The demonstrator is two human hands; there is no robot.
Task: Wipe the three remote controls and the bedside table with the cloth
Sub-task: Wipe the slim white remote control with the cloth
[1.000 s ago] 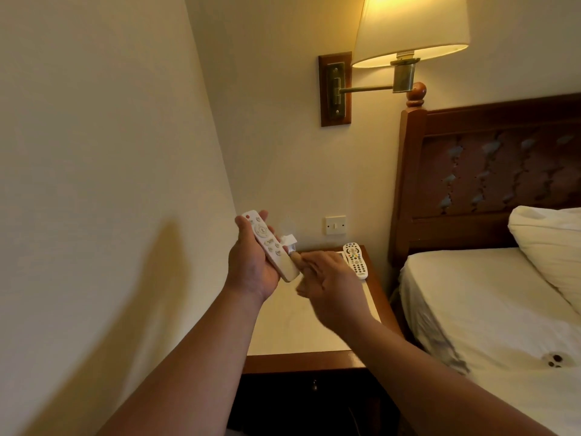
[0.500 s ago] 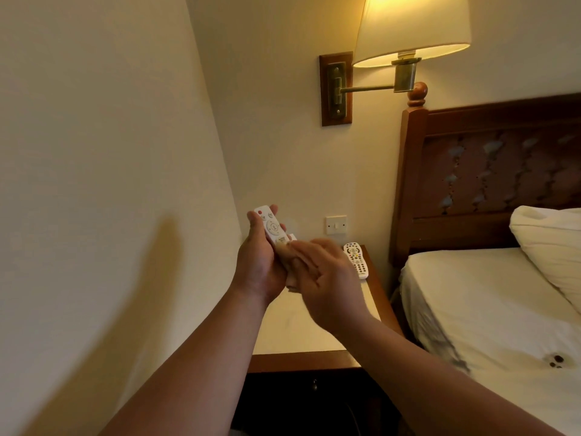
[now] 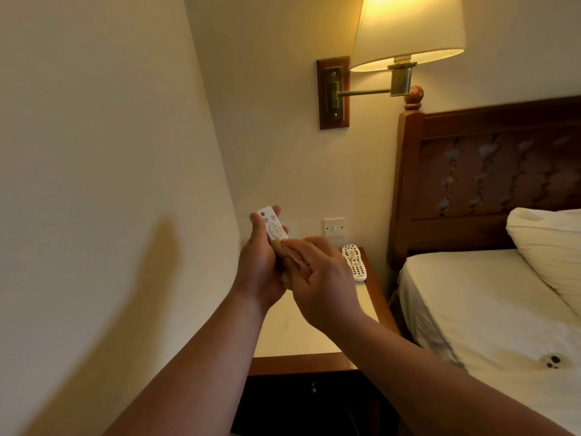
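Remote controls in view: two.

1. Small white remote, held clear above the tabletop.
   - Long axis near upright, leaning a little left.
   - Red-button end uppermost, button face toward the camera.
   - Left grip curled round it, thumb on the left edge, fingertips on the right.
   - Right grip laid across its lower end and blurred; whether it holds anything cannot be told.
2. Longer white remote, flat at the tabletop's far right.
   - Buttons up.
   - Long axis running far-left to near-right.

Hands: two.
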